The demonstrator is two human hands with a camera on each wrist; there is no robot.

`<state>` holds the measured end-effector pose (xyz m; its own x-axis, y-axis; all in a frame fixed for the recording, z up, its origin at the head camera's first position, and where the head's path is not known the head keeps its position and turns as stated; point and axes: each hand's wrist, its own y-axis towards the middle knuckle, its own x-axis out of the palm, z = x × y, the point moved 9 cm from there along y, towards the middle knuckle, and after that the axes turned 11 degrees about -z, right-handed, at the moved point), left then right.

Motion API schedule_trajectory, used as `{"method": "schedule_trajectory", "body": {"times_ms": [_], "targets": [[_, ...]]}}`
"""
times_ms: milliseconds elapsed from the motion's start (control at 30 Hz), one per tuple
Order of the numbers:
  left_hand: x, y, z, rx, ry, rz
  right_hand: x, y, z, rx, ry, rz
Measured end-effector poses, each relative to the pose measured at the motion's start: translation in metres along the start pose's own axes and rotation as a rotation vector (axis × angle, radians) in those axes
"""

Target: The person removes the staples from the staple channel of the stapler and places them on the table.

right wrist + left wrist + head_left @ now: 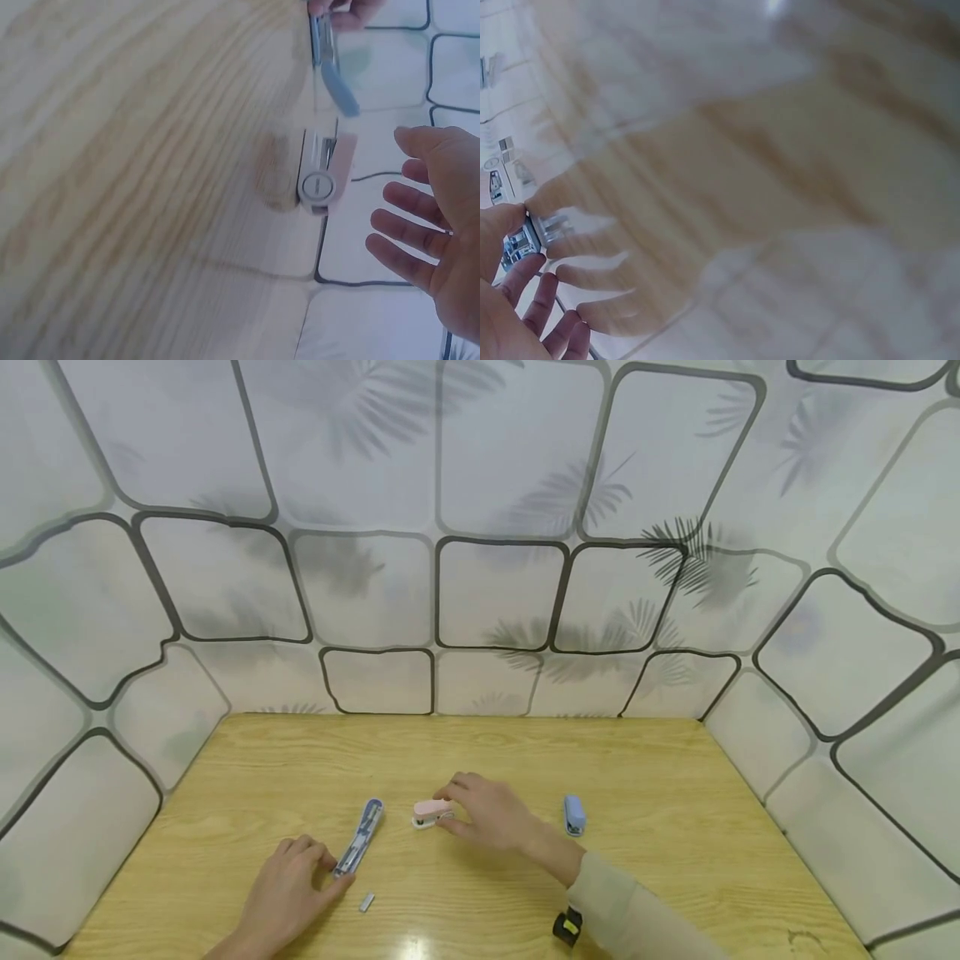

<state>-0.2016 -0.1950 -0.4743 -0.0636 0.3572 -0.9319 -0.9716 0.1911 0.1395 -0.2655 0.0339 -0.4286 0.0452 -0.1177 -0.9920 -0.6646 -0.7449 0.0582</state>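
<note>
A long blue-grey stapler (360, 837) lies slantwise on the table. My left hand (288, 889) pinches its near end between thumb and forefinger, also seen in the left wrist view, where the hand (525, 300) is at the lower left. In the right wrist view the stapler's blue top part (341, 90) stands at an angle to its base. A small pink stapler (431, 811) with a white base sits right of it. My right hand (487, 810) reaches over its right end with fingers spread; in the right wrist view these fingers (409, 202) are apart from the pink stapler (322, 176).
A small blue stapler (574, 815) stands to the right of my right hand. A small grey strip of staples (367, 902) lies near my left thumb. A black wrist strap piece (567, 927) shows by the right sleeve. Patterned walls (495, 602) enclose the wooden table (675, 877).
</note>
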Motion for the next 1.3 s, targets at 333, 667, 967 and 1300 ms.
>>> {"method": "schedule_trajectory", "body": {"times_ms": [333, 667, 967, 1300], "targets": [[0.001, 0.003, -0.001, -0.027, -0.004, -0.073, 0.013, 0.010, 0.013, -0.006, -0.102, -0.062], [0.002, 0.004, -0.001, -0.046, 0.004, -0.108, 0.025, 0.026, 0.012, -0.013, -0.150, -0.140], [0.001, 0.002, -0.002, -0.052, -0.008, -0.108, 0.023, 0.024, 0.010, -0.075, -0.145, -0.088], [-0.007, 0.001, 0.006, -0.072, -0.070, -0.074, 0.021, 0.011, 0.013, -0.092, -0.148, -0.060]]}}
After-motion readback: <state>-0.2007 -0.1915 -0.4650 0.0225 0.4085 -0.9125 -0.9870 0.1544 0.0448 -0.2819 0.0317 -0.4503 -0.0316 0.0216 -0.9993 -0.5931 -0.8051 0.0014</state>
